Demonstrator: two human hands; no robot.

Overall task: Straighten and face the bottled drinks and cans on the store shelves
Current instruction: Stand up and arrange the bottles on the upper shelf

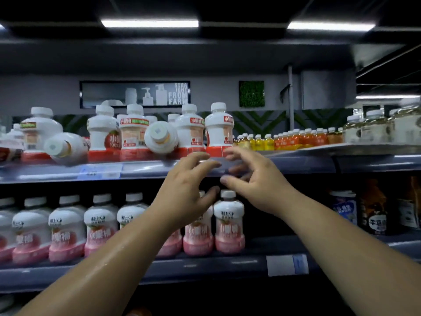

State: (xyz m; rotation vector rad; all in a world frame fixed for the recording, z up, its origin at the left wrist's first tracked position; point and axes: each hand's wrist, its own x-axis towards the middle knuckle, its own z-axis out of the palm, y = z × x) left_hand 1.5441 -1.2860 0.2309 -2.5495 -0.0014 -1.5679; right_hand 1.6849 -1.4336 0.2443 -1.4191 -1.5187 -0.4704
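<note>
White bottles with red bases crowd the top shelf (141, 171). The rightmost one (219, 130) stands upright. Two lie tipped over with their caps toward me: one in the middle (160, 137), one at the left (65, 147). My left hand (185, 192) and my right hand (252, 179) are raised side by side just below the rightmost bottle, in front of the shelf edge. Both have fingers spread and curled, holding nothing. On the lower shelf stands a row of pink-and-white bottles (68, 229), partly hidden by my forearms.
Small yellow and orange bottles (287, 139) line the top shelf to the right, with larger pale bottles (376, 126) beyond. Dark bottles (373, 213) stand at the right of the lower shelf. A price tag (287, 264) hangs on the lower shelf edge.
</note>
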